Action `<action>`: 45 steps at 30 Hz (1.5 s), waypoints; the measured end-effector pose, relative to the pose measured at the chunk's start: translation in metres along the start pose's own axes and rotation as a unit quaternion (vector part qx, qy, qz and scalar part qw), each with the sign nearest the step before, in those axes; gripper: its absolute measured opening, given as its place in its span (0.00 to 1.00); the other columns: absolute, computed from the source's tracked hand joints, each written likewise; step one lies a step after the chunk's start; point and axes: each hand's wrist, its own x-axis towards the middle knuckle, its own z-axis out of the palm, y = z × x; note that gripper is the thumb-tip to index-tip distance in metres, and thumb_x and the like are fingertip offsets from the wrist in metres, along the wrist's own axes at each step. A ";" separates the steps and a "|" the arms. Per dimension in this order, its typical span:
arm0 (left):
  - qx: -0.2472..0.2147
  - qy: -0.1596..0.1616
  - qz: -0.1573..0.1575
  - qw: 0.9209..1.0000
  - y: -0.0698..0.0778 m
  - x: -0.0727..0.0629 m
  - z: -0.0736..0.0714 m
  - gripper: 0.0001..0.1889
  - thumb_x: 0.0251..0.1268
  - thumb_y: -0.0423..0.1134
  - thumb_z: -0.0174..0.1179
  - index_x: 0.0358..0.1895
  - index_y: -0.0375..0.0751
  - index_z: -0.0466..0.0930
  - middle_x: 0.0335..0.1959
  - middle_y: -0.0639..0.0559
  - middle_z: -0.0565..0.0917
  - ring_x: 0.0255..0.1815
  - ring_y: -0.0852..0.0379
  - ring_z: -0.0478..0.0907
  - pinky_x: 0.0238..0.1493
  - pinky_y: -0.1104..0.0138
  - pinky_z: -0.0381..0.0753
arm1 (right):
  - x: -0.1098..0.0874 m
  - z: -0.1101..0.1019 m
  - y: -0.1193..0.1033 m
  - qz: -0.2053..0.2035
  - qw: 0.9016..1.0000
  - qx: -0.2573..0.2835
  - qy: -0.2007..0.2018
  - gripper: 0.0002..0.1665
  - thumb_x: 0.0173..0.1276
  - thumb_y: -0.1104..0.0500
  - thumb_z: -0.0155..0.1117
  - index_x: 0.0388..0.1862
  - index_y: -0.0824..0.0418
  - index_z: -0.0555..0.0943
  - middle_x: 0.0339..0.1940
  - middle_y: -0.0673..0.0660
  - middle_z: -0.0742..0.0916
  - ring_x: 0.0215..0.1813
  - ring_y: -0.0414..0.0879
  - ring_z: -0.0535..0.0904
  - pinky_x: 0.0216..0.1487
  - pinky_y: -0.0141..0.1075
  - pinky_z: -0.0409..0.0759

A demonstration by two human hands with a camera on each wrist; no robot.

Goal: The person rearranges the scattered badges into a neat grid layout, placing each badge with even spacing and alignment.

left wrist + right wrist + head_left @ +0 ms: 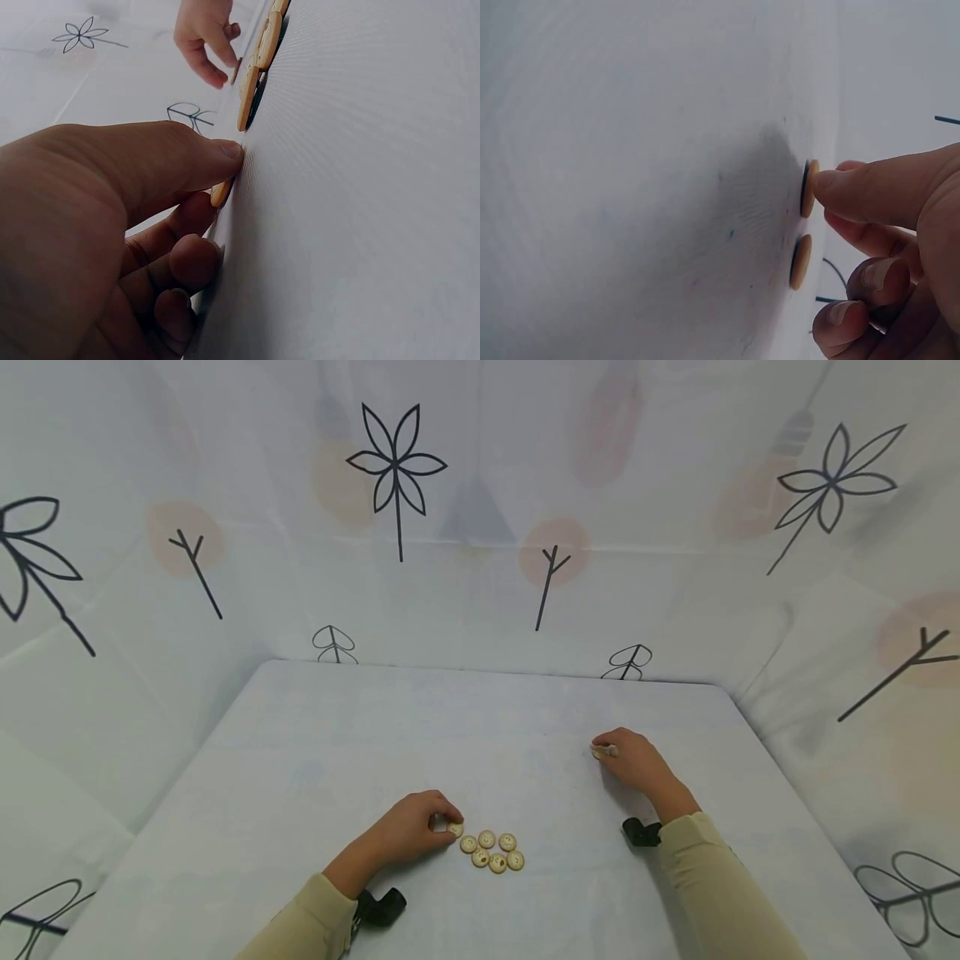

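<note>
My left hand (411, 825) pinches a round, pale wooden disc (455, 830) between thumb and fingers, low at the white tabletop. In the left wrist view its edge shows under the thumb. Just to the right lies a cluster of several matching wooden discs (498, 863) with small dark marks on their faces. Farther back and to the right, my right hand (632, 762) has thumb and index finger on another disc (811, 189). Beside that one, a second disc (801, 262) lies flat on the cloth, below the thumb in the right wrist view.
A white cloth covers the table (337, 727), whose far edge meets a pale curtain (480, 593) printed with flowers and twigs. Curtain also hangs at both sides. Black wrist cameras (384, 907) sit at both cuffs.
</note>
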 end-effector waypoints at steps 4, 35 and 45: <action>0.004 0.001 0.000 1.000 -0.001 0.001 0.000 0.09 0.60 0.41 0.66 0.44 0.50 0.86 0.42 0.62 0.82 0.39 0.65 0.74 0.41 0.67 0.74 | 0.001 0.001 -0.002 -0.013 1.000 0.000 0.005 0.17 0.71 0.62 0.55 0.55 0.64 0.81 0.58 0.68 0.80 0.64 0.67 0.72 0.64 0.59 0.68; 0.013 0.007 0.002 1.000 0.000 -0.001 0.001 0.09 0.62 0.42 0.65 0.44 0.52 0.85 0.41 0.63 0.82 0.44 0.63 0.77 0.46 0.65 0.76 | -0.012 0.015 -0.052 -0.069 0.997 -0.013 -0.014 0.16 0.67 0.64 0.62 0.53 0.57 0.83 0.56 0.59 0.83 0.63 0.59 0.75 0.64 0.55 0.71; 0.009 0.006 0.005 1.000 0.000 -0.001 0.001 0.09 0.62 0.42 0.65 0.45 0.52 0.85 0.42 0.62 0.82 0.45 0.62 0.77 0.48 0.64 0.76 | -0.019 0.023 -0.067 -0.097 0.995 -0.018 -0.030 0.15 0.65 0.63 0.65 0.51 0.55 0.84 0.52 0.53 0.84 0.60 0.54 0.78 0.62 0.51 0.74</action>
